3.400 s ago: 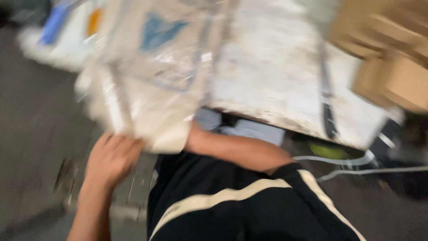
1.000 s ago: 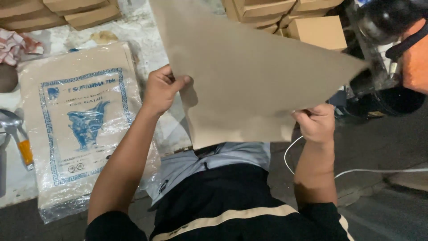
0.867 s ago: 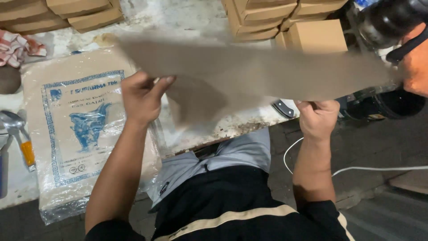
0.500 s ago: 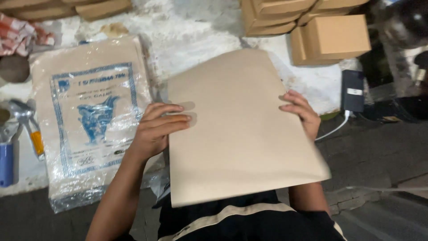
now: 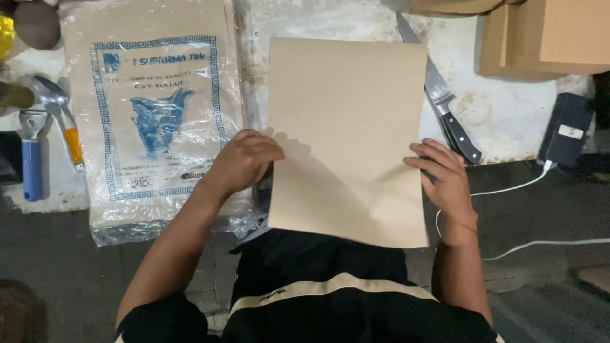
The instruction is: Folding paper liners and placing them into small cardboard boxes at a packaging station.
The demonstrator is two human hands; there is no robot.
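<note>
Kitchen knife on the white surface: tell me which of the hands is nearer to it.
Right. The right hand rests on the brown sheet's right edge, just below the knife handle. The left hand is across the sheet, on its left edge.

Stained white slab (image 5: 508, 121): paper sheet (image 5: 346, 127), wrapped stack (image 5: 155, 114), knife (image 5: 441, 101), probably cartons (image 5: 546, 38).

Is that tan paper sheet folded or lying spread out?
Spread flat: the tan sheet shows no folds, with the left hand and right hand at its edges.
</note>
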